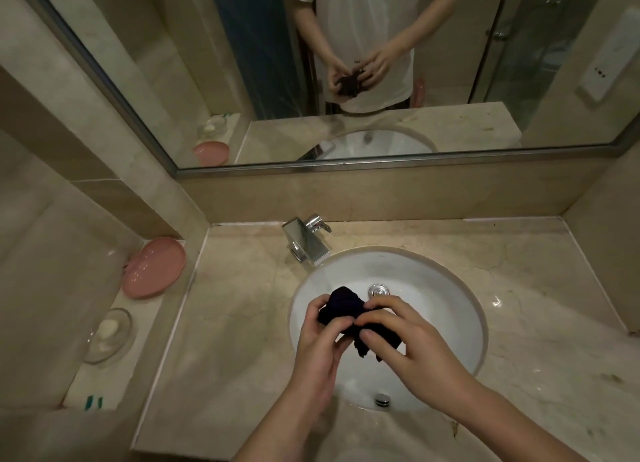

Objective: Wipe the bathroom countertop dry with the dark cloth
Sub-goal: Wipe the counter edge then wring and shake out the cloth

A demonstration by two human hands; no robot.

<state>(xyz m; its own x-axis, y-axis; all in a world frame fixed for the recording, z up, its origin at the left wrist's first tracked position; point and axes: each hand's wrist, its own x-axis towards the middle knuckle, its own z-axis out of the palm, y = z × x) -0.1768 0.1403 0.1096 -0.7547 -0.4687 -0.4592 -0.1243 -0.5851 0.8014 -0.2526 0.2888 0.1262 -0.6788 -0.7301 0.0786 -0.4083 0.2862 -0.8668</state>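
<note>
A small dark cloth (343,307) is bunched up above the white round sink (446,298). My left hand (320,350) grips its left part with curled fingers. My right hand (415,349) pinches its right part, and a loose end hangs down between the two hands. The beige marble countertop (235,323) surrounds the sink on all sides. Both hands are above the basin, not touching the countertop.
A chrome faucet (306,241) stands behind the sink. On the left ledge are a pink soap dish (154,267), a glass dish with soap (109,333) and a packet with green stripes (91,402). A wall mirror (346,73) rises behind, and a wall closes the right side.
</note>
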